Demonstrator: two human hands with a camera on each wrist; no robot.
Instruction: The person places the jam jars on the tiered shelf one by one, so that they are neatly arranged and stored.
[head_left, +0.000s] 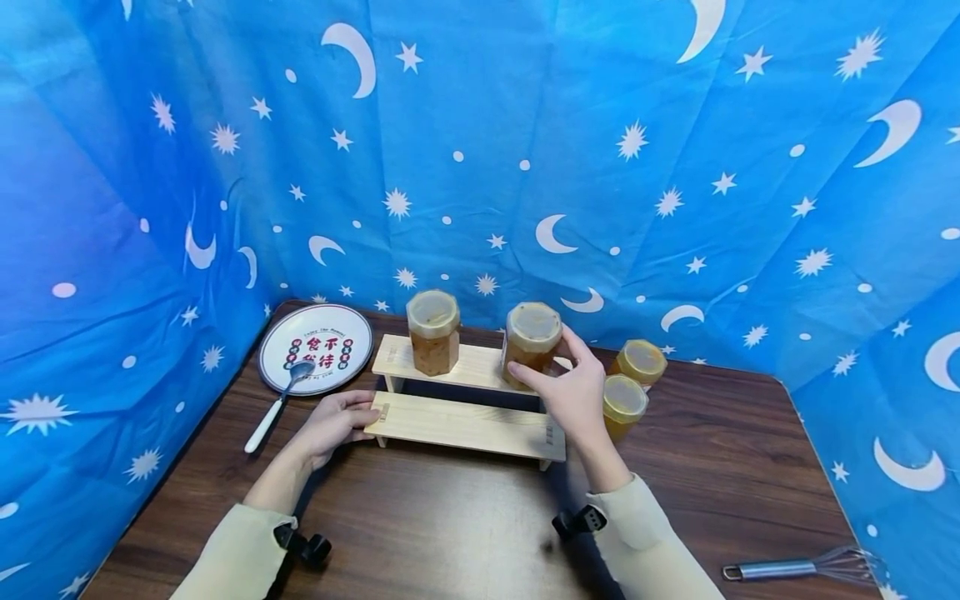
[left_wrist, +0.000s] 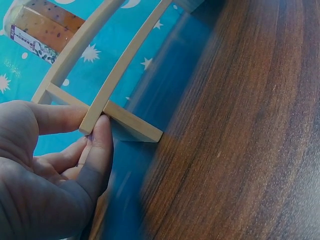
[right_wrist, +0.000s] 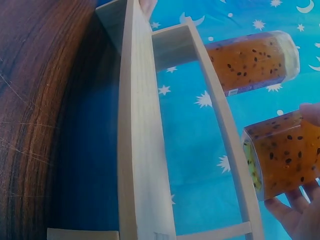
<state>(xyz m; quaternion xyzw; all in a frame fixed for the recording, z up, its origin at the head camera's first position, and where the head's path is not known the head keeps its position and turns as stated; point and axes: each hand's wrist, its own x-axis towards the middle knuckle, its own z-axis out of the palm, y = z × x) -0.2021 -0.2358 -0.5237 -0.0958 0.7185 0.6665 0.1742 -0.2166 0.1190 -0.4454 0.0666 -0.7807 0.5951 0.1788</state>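
Observation:
A two-step wooden rack (head_left: 465, 425) stands on the table. My left hand (head_left: 337, 425) pinches the left end of its lower step between thumb and fingers, as the left wrist view shows close up. My right hand (head_left: 577, 387) grips a jar (head_left: 534, 327) of orange contents with dark seeds, its thumb and fingers on either side. This jar's base is close over the right part of the upper step (right_wrist: 220, 105). A second seeded jar (head_left: 433, 333) stands upright on the upper step's left part, its label visible in the left wrist view.
Two more jars with yellowish lids, one in front (head_left: 625, 400) and one behind (head_left: 641, 360), stand right of the rack. A printed plate (head_left: 352, 333) with a white-handled spoon (head_left: 266, 425) is at left. A whisk (head_left: 787, 569) lies front right. Blue star-patterned cloth (head_left: 480, 125) hangs behind.

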